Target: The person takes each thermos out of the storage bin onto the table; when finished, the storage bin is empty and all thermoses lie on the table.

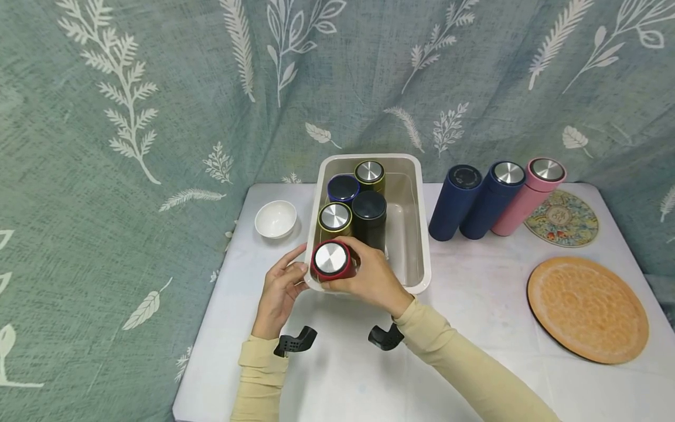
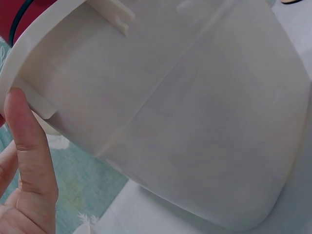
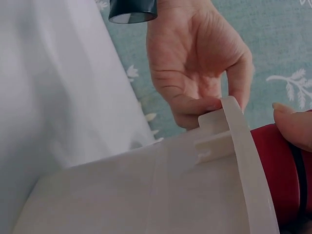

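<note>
At the near left corner of a cream plastic bin [image 1: 426,252], a red thermos bottle [image 1: 332,261] with a silver lid stands inside the wall. My right hand [image 1: 374,278] grips this bottle around its top, thumb on the near side. My left hand [image 1: 276,296] pinches the bin's rim at that corner, as the right wrist view also shows. Behind the red bottle, the bin holds two gold-rimmed bottles [image 1: 335,217] with silver lids, a black bottle [image 1: 370,214] and a blue-rimmed dark one [image 1: 343,187]. Their lower parts are hidden.
Right of the bin stand two navy bottles [image 1: 448,205] [image 1: 482,205] and a pink bottle [image 1: 519,202]. A patterned round mat [image 1: 572,220] and an orange-brown round board [image 1: 587,310] lie farther right. Left is a white bowl [image 1: 276,219]. A leaf-print cloth [image 1: 337,70] hangs behind the table.
</note>
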Available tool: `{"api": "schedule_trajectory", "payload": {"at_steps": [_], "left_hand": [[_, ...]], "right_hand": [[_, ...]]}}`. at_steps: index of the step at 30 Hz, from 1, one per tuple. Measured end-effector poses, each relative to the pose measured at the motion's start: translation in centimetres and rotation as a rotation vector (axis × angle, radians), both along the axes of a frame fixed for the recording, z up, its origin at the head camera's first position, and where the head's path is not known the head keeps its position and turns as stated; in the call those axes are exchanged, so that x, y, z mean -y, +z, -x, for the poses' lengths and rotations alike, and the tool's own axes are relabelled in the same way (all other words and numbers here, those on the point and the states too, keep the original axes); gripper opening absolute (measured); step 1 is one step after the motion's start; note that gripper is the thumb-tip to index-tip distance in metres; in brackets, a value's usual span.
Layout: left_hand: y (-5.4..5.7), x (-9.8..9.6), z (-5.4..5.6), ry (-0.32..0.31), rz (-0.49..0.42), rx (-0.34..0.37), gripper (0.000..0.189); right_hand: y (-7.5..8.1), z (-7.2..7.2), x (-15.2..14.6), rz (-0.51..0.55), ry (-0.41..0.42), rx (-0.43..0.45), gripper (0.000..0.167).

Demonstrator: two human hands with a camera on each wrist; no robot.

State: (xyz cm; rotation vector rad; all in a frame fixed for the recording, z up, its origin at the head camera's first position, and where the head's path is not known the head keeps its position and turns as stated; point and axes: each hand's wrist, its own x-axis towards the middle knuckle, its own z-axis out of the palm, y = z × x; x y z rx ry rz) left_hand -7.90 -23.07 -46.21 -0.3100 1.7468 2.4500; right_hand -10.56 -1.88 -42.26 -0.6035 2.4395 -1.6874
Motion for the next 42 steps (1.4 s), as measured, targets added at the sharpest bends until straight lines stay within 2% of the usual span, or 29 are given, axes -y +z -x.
{"api": "schedule_trajectory", "payload": {"at_steps": [7,15,21,30,42], "left_hand": [[-0.2,0.1,0.0,0.003,0.001,0.001,0.054],[-0.3,0.2,0.0,0.007,0.006,-0.014,0.053],[-0.3,0.2,0.0,0.004,0.005,-0.012,0.053],[-0.3,0.1,0.0,-0.001,0.009,-0.011,0.053],[-0.3,0.1,0.0,-0.003,0.0,-0.01,0.054]], "right_hand": [[0.1,-0.2,-0.7,0.001,-0.019,0.009,0.075],[0.1,-0.2,-1.5,0.06,-0.052,-0.01,0.078],[0.5,-1.0,-1.8,0.132,-0.095,-0.03,0.078],[3.2,-2.1,-2.8,0.269,-0.147,-0.061,0.077],[6.9,-3.6,-5.3,0.41,-0.231,-0.174,0.083]]}}
